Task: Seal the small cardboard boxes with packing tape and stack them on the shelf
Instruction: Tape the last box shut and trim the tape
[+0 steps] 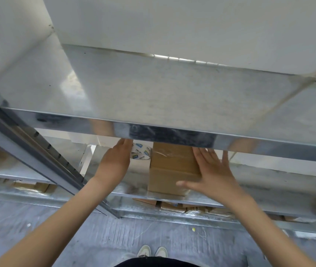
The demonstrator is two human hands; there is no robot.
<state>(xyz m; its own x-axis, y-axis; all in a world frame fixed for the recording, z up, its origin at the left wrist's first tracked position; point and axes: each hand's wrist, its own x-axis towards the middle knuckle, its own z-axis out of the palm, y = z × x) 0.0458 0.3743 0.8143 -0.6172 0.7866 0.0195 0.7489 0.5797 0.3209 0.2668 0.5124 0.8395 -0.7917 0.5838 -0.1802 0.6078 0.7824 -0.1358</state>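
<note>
A small brown cardboard box (169, 168), sealed with clear tape across its top, stands on the middle metal shelf (249, 201). My right hand (214, 174) lies flat against the box's right side, fingers spread, thumb along its lower front. A roll of packing tape (140, 154) with blue-and-white print sits just left of the box, further back. My left hand (114, 160) reaches in beside the roll, its fingertips hidden under the upper shelf's edge, so its hold is unclear.
The shiny upper shelf (153, 97) juts out above the hands and hides the box's back. A grey upright post (43, 157) slants at the left. More cardboard boxes (190, 208) lie on the lowest shelf. Concrete floor and my shoes (152, 252) are below.
</note>
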